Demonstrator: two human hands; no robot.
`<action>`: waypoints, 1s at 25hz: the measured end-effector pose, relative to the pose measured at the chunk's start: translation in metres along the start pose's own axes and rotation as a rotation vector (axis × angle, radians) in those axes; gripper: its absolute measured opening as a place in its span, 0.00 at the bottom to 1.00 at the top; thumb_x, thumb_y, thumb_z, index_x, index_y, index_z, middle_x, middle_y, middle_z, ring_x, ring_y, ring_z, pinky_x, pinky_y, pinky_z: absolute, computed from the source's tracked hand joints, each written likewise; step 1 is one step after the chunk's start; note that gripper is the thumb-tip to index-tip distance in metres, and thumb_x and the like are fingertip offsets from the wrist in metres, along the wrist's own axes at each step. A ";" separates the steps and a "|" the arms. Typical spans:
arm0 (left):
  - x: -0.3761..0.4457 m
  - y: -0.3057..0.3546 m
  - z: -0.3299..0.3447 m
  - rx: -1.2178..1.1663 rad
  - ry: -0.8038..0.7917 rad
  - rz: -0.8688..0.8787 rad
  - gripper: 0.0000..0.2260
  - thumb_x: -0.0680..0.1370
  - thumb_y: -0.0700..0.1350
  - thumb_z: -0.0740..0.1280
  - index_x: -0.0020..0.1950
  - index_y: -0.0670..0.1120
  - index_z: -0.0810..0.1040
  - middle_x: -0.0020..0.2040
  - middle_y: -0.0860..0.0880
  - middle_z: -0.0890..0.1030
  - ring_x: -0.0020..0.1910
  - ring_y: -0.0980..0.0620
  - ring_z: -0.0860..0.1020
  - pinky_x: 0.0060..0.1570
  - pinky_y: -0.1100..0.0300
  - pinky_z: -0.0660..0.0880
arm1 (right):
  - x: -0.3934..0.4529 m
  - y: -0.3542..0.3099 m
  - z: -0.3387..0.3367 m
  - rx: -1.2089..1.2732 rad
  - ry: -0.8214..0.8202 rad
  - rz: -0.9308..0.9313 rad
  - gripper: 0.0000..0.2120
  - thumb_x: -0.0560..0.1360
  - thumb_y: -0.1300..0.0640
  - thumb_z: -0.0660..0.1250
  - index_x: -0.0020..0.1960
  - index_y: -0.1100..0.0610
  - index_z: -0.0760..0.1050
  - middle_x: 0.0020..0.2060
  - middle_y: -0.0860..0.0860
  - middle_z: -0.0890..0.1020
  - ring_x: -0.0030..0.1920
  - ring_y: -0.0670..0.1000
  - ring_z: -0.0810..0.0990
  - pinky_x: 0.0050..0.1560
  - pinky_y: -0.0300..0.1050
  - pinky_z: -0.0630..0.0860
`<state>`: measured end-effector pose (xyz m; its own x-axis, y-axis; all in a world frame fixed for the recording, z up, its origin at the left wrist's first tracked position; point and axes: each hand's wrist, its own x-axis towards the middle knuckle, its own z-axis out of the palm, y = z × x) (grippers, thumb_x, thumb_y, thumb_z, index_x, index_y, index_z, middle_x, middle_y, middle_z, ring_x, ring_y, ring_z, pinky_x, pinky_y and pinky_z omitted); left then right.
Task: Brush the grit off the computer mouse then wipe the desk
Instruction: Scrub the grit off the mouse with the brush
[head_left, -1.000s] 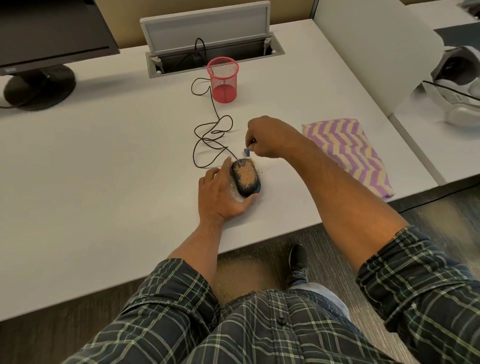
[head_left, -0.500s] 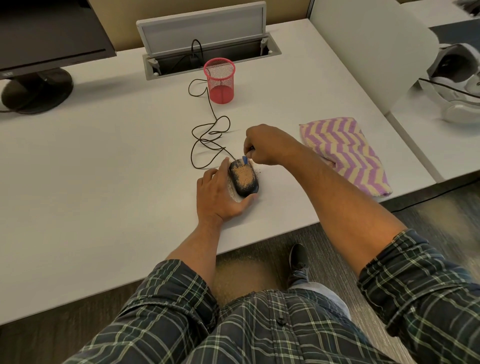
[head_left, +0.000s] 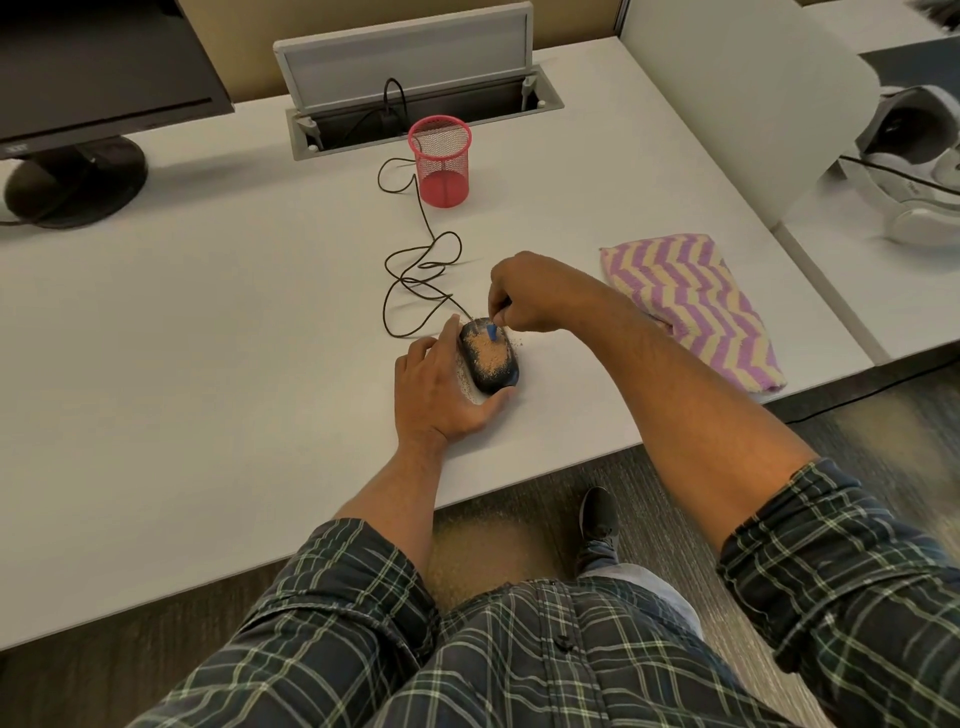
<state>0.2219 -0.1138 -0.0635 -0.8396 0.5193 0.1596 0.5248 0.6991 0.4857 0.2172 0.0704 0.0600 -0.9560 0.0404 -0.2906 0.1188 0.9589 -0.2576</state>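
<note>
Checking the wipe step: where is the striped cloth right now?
In the head view the striped cloth lies flat on the desk to the right, near its front edge, just beyond the right forearm and untouched by both hands.

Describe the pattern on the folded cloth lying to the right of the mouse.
The folded cloth has purple and pale yellow zigzag stripes, seen in the head view.

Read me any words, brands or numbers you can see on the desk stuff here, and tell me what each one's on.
Small pale logo on the lower bezel of the black flat monitor: too blurred to read.
Faint grey marking on the white plastic headset on the neighbouring desk: too small to read.
No readable text on the dark computer mouse, red mesh pen cup or purple zigzag cloth.
</note>
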 end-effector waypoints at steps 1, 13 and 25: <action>0.000 0.000 0.000 -0.001 -0.002 0.000 0.49 0.65 0.75 0.71 0.78 0.49 0.65 0.65 0.50 0.78 0.63 0.48 0.72 0.61 0.50 0.70 | 0.000 -0.001 0.000 -0.004 -0.003 -0.004 0.07 0.73 0.59 0.72 0.51 0.56 0.85 0.47 0.50 0.84 0.46 0.51 0.81 0.40 0.41 0.73; 0.000 -0.001 0.001 -0.008 0.006 0.005 0.49 0.65 0.74 0.71 0.78 0.49 0.65 0.65 0.50 0.78 0.63 0.48 0.72 0.60 0.50 0.69 | 0.000 -0.002 0.001 -0.018 0.018 -0.004 0.08 0.73 0.59 0.71 0.51 0.55 0.85 0.46 0.50 0.83 0.46 0.51 0.81 0.41 0.43 0.74; 0.000 0.000 0.000 -0.006 0.024 0.022 0.48 0.64 0.74 0.70 0.76 0.49 0.66 0.63 0.50 0.79 0.61 0.47 0.72 0.58 0.51 0.69 | -0.005 0.003 0.002 0.015 0.034 0.044 0.07 0.72 0.60 0.71 0.49 0.56 0.86 0.46 0.50 0.84 0.46 0.52 0.82 0.47 0.49 0.81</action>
<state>0.2217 -0.1139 -0.0633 -0.8310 0.5227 0.1906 0.5424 0.6849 0.4865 0.2227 0.0726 0.0591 -0.9582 0.0922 -0.2709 0.1649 0.9516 -0.2594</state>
